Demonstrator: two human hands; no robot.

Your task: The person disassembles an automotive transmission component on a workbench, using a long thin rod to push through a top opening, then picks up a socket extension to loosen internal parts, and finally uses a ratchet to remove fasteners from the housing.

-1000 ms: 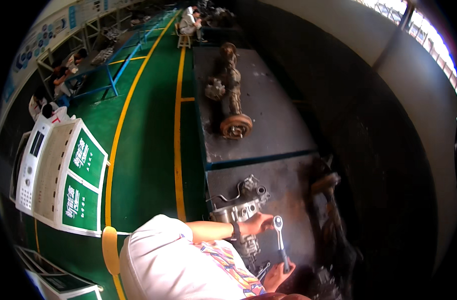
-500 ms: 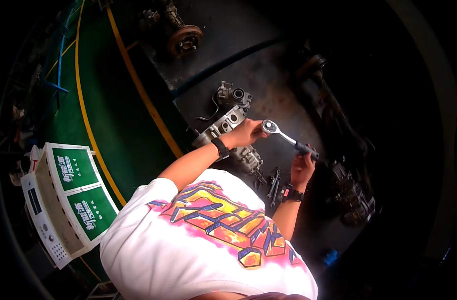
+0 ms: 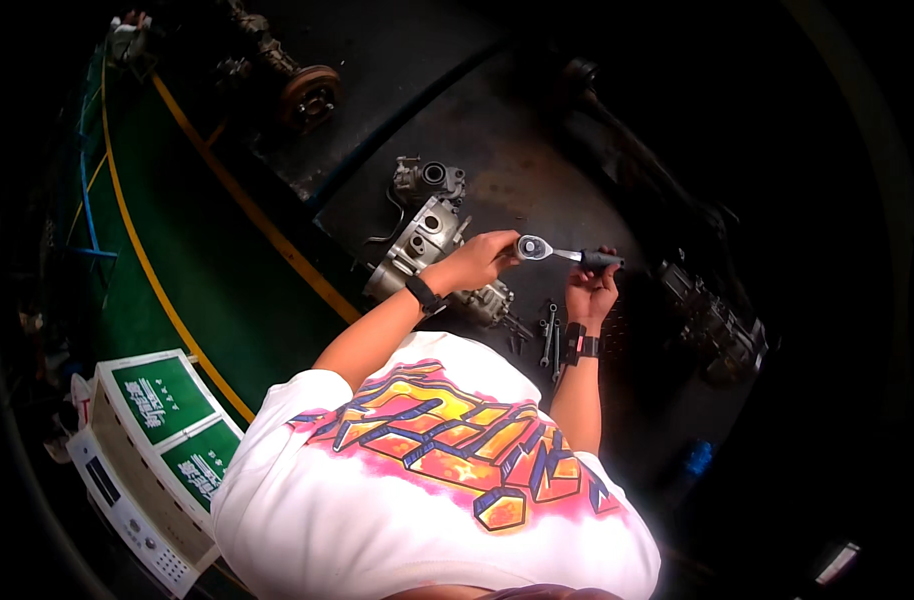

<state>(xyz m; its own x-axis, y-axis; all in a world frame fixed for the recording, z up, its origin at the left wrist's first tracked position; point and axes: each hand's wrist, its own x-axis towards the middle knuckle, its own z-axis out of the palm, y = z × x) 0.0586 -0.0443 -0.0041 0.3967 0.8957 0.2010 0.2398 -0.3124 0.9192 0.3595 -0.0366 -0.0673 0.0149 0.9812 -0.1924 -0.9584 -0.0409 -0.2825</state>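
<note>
The ratchet wrench (image 3: 565, 254), bright metal with a dark handle (image 3: 601, 260), was held at both ends, two o'clock from view centre; its rounded head (image 3: 533, 247) pointed toward nine o'clock.

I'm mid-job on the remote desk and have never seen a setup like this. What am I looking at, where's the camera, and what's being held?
There is no robot here: these are a person's two bare hands. The one view comes from a wide fisheye camera worn on the head, looking down, so straight edges bend near the rim. Left in the picture is the person's left.

The right hand holds a ratchet wrench by its dark handle. The left hand has its fingertips at the round head; how firmly they grip is hard to tell.

On the dark tabletop lie a silvery metal housing, partly behind the left hand, several slim wrenches and, toward the right, a dark mechanical assembly.
</note>
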